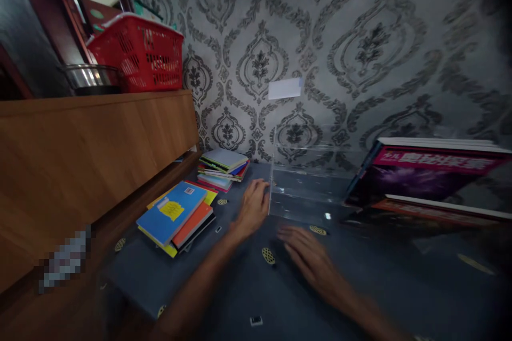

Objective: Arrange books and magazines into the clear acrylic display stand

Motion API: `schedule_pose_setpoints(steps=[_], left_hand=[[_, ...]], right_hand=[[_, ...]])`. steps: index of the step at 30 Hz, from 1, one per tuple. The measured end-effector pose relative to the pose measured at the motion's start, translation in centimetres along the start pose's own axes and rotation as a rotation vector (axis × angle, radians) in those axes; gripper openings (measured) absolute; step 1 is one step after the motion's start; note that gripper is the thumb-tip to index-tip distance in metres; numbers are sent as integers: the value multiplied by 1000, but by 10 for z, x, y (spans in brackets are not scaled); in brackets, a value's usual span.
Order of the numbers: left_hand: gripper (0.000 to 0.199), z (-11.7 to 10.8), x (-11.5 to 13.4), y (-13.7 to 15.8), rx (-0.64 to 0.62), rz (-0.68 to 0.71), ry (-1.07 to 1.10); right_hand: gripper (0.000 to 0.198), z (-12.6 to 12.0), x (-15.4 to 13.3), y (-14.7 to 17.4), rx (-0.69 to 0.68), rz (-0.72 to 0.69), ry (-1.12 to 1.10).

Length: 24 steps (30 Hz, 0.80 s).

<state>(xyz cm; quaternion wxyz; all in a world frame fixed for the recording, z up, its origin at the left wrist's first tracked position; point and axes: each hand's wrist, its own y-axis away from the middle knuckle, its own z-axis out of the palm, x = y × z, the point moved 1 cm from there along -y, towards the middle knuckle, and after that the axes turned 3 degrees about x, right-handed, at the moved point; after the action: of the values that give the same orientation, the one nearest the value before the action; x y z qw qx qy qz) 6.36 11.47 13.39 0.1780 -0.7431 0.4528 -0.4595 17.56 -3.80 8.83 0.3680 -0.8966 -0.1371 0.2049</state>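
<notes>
My left hand [255, 205] is at the left side of a clear plastic book rack [308, 186], its slightly bent fingers touching or very near the side panel. I see no object held in it. My right hand [306, 256], a little blurred, hovers low over or rests on the dark tablecloth in front of the rack, fingers stretched out and holding nothing. Inside the rack's right part stands a purple and black book [432, 170], with another book [432, 210] in front of it. A blue book [174, 212] tops a loose pile left of my hands.
Behind that pile is a second stack of books [224, 160], near the patterned wall. A wooden cabinet [100, 138] runs along the left, carrying a red basket [154, 56] and a metal pot [92, 77]. A white plate [285, 89] is on the wall.
</notes>
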Motion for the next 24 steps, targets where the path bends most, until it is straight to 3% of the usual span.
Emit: schedule_pose_setpoints(steps=[4,9,17,21,24], left_hand=[[28,-4,-29,8,-47,-63,-221],[31,-15,-48,8,-110,-137,-479],[40,-22,-73,18,-165,-350,-770],[42,-14,-87,29,-215,-333,-874],[41,-10,-89,32,-222,-290,-918]], right_hand=[[32,29,-2,15,-23,23,-76],[31,44,13,38,-61,15,-73],[33,48,19,48,-8,-25,-67],[33,44,15,48,15,-32,-43],[31,39,9,43,-47,-12,-42]])
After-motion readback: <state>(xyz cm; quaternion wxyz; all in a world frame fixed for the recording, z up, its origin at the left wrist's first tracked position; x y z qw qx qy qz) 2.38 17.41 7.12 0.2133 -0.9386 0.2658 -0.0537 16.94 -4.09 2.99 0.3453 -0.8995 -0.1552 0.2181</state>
